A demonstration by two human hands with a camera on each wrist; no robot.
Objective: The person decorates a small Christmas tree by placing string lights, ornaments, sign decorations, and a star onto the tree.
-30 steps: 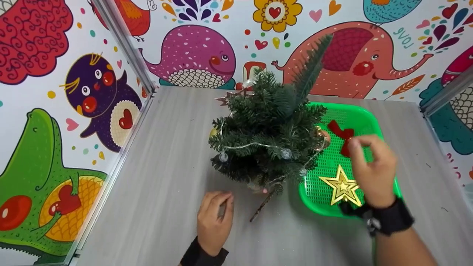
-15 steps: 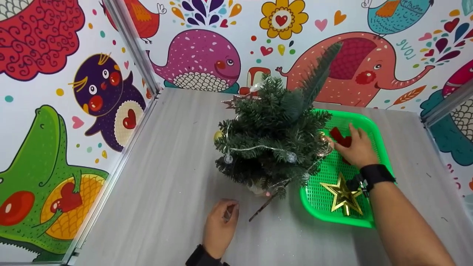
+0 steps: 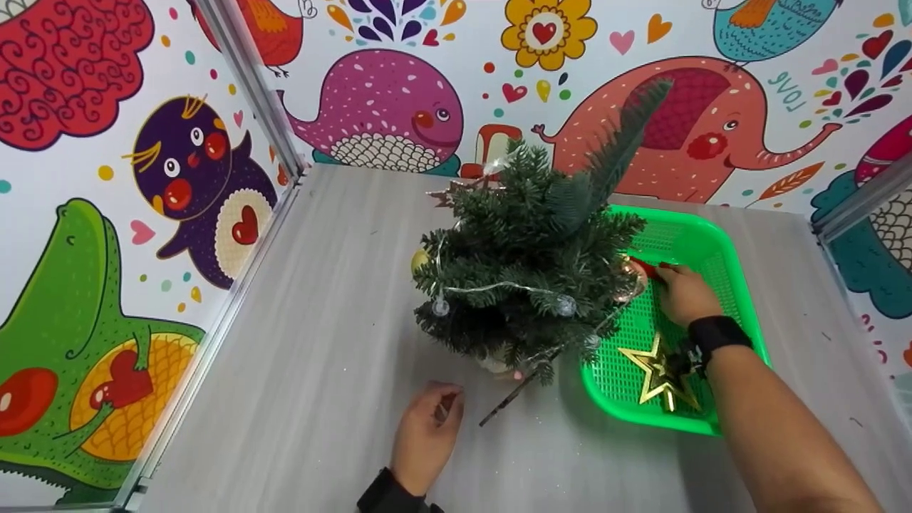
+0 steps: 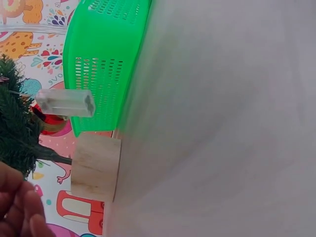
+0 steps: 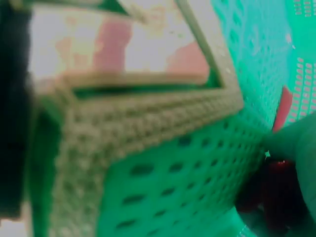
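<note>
A small green Christmas tree (image 3: 527,263) stands in the middle of the table. To its right, my right hand (image 3: 690,293) reaches into a green plastic basket (image 3: 734,263). Its fingers pinch a red bow (image 3: 645,267), partly hidden by the hand. A gold star (image 3: 659,370) lies in the basket below that wrist; the right wrist view shows the star's edge large and close. In front of the tree, my left hand (image 3: 427,438) hovers with fingers loosely curled, holding nothing. From the left wrist view, the tree's wooden block base (image 4: 94,170) shows.
A string of clear lights (image 3: 499,285) wraps the tree, with a yellow ball (image 3: 419,261) and a copper-coloured ball (image 3: 630,281) at its sides. A brown twig (image 3: 507,401) sticks out towards the left hand. Cartoon-printed walls (image 3: 392,107) enclose the table's back and sides.
My right hand has moved from above the basket down into it and now grips the red bow, shifting it left towards the tree. The left hand has stayed nearly still.
</note>
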